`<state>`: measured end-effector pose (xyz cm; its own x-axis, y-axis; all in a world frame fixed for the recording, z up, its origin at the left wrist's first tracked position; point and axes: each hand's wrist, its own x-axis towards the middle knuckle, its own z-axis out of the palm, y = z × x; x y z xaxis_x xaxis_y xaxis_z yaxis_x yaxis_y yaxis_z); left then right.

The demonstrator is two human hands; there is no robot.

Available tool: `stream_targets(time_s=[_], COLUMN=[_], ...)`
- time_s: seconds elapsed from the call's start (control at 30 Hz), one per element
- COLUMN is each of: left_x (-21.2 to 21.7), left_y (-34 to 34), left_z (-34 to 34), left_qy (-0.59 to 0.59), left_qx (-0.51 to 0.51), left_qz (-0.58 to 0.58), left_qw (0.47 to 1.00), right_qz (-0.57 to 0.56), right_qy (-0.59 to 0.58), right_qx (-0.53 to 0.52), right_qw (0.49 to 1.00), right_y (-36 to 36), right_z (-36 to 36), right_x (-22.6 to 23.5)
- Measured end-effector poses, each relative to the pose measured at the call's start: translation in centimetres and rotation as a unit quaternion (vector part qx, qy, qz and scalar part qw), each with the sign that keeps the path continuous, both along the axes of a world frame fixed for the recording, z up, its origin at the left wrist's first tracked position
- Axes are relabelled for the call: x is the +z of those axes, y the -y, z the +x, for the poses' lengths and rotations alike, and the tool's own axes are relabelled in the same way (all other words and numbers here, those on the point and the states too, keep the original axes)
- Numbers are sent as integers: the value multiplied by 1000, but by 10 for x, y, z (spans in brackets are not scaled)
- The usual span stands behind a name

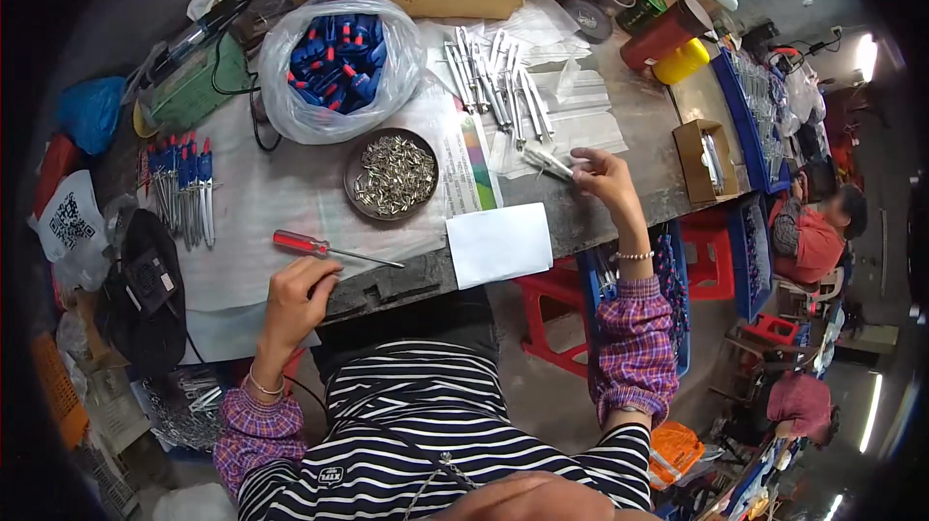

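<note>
The right hand (602, 176) reaches out over the bench (639, 134), well to the right of the bowl (392, 174) of small metal parts, and pinches one thin metal tool (548, 163) between thumb and fingertips, the fingers closed on its near end while its shaft points back toward the bowl. Just beyond that tool, up and right of the bowl, a spread of similar metal tools (498, 86) lies on clear plastic sleeves (581, 105). The left hand (295, 300) rests on the bench edge below and left of the bowl, fingers curled loosely under and holding nothing that can be seen. Between that hand and the bowl lies a screwdriver (329, 249) with a red handle, its tip pointing toward a white card (499, 243) that hangs over the bench edge below and right of the bowl. Directly behind the bowl sits a clear bag (334, 61) full of blue and red handles. Far left of the bowl, a row of finished tools (184, 187) with blue and red handles lies side by side on white paper (271, 192). Far right of the bowl, a small cardboard box (704, 158) holds more metal pieces, and a seated person (818, 226) in red is beyond it.
</note>
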<state>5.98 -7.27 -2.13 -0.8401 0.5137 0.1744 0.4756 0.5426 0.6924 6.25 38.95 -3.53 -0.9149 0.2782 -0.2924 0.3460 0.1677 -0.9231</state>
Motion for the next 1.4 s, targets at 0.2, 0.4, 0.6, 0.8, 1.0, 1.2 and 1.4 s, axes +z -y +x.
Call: stream_targets(time_s=[0.2,0.4,0.6,0.8,1.0,1.2,1.4], left_x=[-2,-7,-13,-15,-14,3,23], left_y=[-2,-8,-10,-10,-10,-15,-80], left_z=[2,10,9,6,6,9,6], left_qy=[13,-20,-27,-27,-25,39,253], left_qx=[9,41,54,54,49,66,-70], left_qz=[8,33,51,55,55,74,238], left_qw=[1000,998,997,997,997,994,935], right_qz=[319,399,448,472,444,268,-145], right_qy=[-18,-202,-126,-17,-27,-56,-45], right_qx=[41,73,125,123,100,39,1], right_qw=[947,892,876,873,890,961,988], right_y=[17,43,60,34,42,53,138], right_z=[-11,-48,-73,-27,-6,27,85], right_x=[7,14,28,21,15,25,38])
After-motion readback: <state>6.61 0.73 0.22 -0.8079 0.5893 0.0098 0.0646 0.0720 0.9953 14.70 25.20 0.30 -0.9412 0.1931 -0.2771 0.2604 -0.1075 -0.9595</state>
